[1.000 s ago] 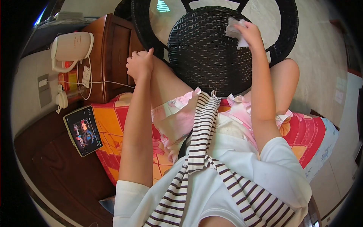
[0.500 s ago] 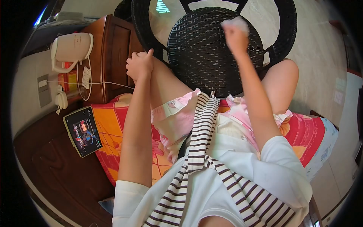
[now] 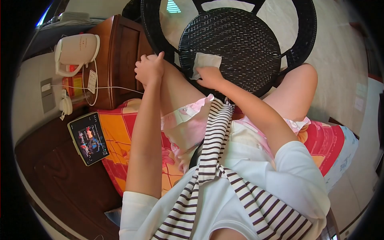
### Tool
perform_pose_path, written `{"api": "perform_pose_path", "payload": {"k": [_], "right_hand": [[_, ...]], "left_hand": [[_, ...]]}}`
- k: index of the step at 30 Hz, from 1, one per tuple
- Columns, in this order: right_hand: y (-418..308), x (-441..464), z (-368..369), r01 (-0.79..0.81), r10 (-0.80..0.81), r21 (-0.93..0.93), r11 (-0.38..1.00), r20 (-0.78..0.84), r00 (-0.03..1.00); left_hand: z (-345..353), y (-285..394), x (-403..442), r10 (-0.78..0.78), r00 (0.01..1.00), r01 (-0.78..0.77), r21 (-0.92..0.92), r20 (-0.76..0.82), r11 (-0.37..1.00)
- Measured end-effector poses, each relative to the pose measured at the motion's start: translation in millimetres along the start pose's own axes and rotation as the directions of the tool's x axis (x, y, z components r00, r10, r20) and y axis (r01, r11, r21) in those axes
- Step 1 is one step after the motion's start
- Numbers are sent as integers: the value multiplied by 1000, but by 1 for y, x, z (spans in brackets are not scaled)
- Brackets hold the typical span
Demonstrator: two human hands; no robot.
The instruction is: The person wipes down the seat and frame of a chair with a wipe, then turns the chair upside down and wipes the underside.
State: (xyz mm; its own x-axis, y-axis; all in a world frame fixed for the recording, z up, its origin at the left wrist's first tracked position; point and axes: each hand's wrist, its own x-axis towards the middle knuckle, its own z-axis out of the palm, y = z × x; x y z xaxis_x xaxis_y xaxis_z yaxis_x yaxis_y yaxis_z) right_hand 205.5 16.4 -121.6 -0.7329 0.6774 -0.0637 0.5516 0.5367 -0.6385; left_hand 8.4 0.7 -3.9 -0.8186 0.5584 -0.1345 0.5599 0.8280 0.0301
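Note:
My right hand (image 3: 211,77) grips a thin white tissue (image 3: 209,61) at its lower edge, over the near left part of a round black woven seat (image 3: 240,44). The tissue is spread out beyond my fingertips, against the weave. My left hand (image 3: 149,70) rests on my left knee, its fingers bent over the knee and the thumb pointing up, with nothing visible in it. A black woven ring (image 3: 307,30) curves around the far side of the seat.
Left of my knee stands a brown wooden cabinet (image 3: 116,56), with a white kettle (image 3: 78,50) beside it. A white cable (image 3: 116,87) runs toward my left leg. Lower left, a tablet (image 3: 89,139) with a lit screen lies by a red and orange patterned cloth (image 3: 114,128).
My right hand has swept from the far right of the seat to its near left, carrying the tissue, which now lies more spread out. My left hand has stayed on the knee.

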Motion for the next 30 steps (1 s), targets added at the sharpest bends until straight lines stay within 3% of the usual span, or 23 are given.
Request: {"api": "perform_pose_path", "payload": {"k": [2, 8, 11, 14, 16, 19, 20, 22, 24, 30], "right_hand": [[6, -2, -7, 37, -38, -38, 999, -27, 999], [46, 12, -22, -192, 174, -132, 972, -141, 975], [71, 12, -54, -370, 324, -184, 911, -239, 915], [99, 7, -88, -567, 526, -80, 820, -287, 800], [119, 1, -102, -594, 540, -89, 800, -325, 776], [145, 6, -125, -606, 562, 220, 764, 234, 793], [122, 5, -134, -736, 665, 287, 613, 315, 677], [123, 6, -131, -848, 574, 235, 474, 648, 500], [119, 3, -118, -844, 524, 200, 498, 706, 477], [116, 5, -112, -878, 541, 304, 369, 698, 469]], "left_hand": [[1, 0, 1, 1, 1000, -1, -1, 0, 1000], [-5, 1, -1, -13, 1000, 13, 1, 28, 1000], [-5, 1, -1, -23, 999, 23, 9, 36, 1000], [-1, 0, 0, -14, 1000, 14, -1, 10, 1000], [1, 0, 1, -10, 1000, 10, -6, -2, 1000], [1, 0, 2, -10, 1000, 10, -4, 3, 1000], [0, 0, 2, -9, 1000, 9, -6, 5, 1000], [0, 0, 1, -8, 1000, 8, -4, 8, 1000], [-1, 0, 1, -8, 1000, 8, -1, 10, 1000], [1, -1, 2, -3, 1000, 3, 14, 3, 1000]]}}
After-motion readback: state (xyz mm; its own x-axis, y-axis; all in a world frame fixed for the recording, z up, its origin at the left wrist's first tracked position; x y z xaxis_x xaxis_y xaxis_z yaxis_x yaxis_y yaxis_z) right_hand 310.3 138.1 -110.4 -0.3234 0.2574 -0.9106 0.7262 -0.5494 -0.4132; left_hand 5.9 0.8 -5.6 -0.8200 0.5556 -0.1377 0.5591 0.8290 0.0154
